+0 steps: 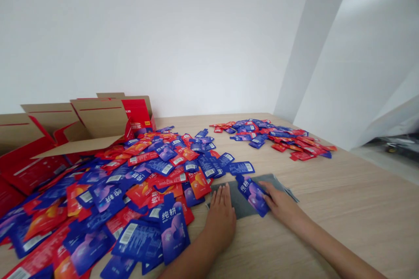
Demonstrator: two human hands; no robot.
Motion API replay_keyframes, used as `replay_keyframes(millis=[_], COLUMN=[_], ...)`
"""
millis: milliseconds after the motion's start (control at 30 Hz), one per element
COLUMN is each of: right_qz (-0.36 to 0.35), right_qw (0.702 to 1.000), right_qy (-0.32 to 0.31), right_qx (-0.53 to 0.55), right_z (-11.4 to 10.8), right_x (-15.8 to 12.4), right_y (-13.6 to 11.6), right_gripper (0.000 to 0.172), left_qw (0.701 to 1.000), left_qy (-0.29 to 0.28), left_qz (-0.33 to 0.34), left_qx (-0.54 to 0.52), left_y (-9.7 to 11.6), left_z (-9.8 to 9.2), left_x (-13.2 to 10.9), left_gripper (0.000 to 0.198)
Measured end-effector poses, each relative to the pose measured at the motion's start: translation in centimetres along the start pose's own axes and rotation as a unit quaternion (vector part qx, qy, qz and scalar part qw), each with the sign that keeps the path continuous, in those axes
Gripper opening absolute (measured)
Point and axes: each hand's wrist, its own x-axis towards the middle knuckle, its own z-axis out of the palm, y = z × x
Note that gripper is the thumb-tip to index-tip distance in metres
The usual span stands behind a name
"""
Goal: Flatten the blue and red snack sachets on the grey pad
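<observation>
My left hand (221, 214) lies flat with fingers stretched out on the left end of a grey flat bag (240, 202) on the wooden table. My right hand (278, 202) grips a blue-purple sachet (252, 194) with white lettering and holds it over the grey bag. To the left of both hands sprawls a big heap of blue and red sachets (131, 187).
Open red-and-brown cardboard boxes (75, 133) stand at the back left behind the heap. A smaller pile of sachets (275, 137) lies at the back right. The wooden table (343, 209) runs to the right, and a white wall stands behind it.
</observation>
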Motion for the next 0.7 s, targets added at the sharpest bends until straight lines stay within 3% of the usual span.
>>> replay_keyframes(millis=[100,233,400,533,700], right_qz=[-0.042,-0.124,-0.103,-0.102,-0.121], right_qw=[0.998,0.992,0.993,0.993,0.990], right_qy=[0.021,-0.024,-0.053,-0.043,-0.022], right_qx=[-0.043,-0.031,-0.028,-0.036,-0.067], right_z=[0.3,2.1,4.7,5.0,4.5], right_x=[-0.6,-1.7,0.0,1.4,-0.8], right_y=[1.0,0.5,-1.0,-2.0,-2.9], right_gripper=[0.045,0.050,0.049,0.050,0.050], left_qw=[1.000,0.999,0.999,0.999,1.000], left_qy=[0.005,0.021,0.030,0.018,0.013], left_qz=[0.006,0.010,0.020,0.010,0.016], left_qx=[0.011,0.027,0.033,0.030,0.021], left_y=[-0.1,-0.3,-0.5,-0.5,-0.4], left_z=[0.5,1.2,1.7,1.5,1.0], left_x=[0.0,0.0,0.1,0.2,0.1], left_gripper=[0.061,0.058,0.059,0.058,0.056])
